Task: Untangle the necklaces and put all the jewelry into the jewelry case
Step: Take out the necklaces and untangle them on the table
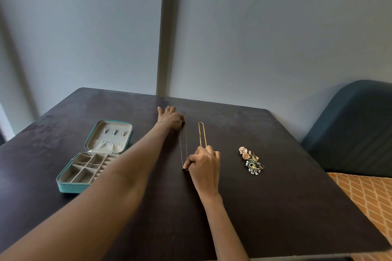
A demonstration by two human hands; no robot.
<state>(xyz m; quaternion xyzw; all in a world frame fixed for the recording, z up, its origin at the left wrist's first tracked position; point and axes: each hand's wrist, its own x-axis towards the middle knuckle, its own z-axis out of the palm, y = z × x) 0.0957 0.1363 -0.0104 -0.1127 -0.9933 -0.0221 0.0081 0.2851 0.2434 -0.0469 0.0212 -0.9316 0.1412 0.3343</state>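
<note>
1. Two necklaces mid-desk: thin chain (183, 146) stretched between both hands, gold chain (202, 134) just beside it.
2. Left hand (170, 118) pinning the far end, fingers curled (grip hidden).
3. Right hand (203, 164) pinching the near end.
4. One open jewelry case (70, 186) near the left edge; one heap of earrings and rings (251, 160) toward the right edge.

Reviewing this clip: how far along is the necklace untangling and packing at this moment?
Done: the two necklaces look separated; the gold chain lies straight on the table. In hand: the thin chain is stretched between the left hand and the right hand. Left: the jewelry case is open with visible compartments empty, and the pile of earrings and rings is unpacked.
</note>
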